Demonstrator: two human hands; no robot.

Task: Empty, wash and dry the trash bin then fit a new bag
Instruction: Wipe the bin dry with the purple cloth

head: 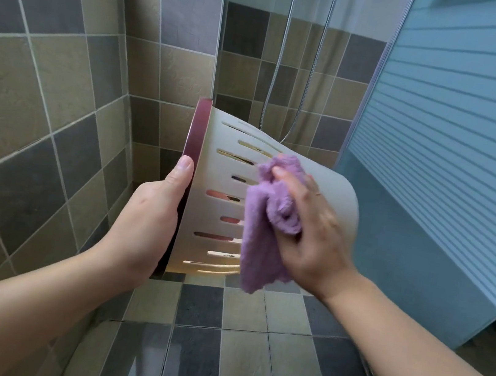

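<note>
**My hands dried the bin**

My right hand (314, 230) squeezed a bunched purple cloth (262, 222) and pressed it on the side of the slotted trash bin (328, 200). My left hand (154, 206) curled round the dark red rim (195, 135), holding the bin sideways in the air above the tiled floor (248, 349). To dry it well, I think I should turn the bin slowly and rub every slot, then the inside.
</note>
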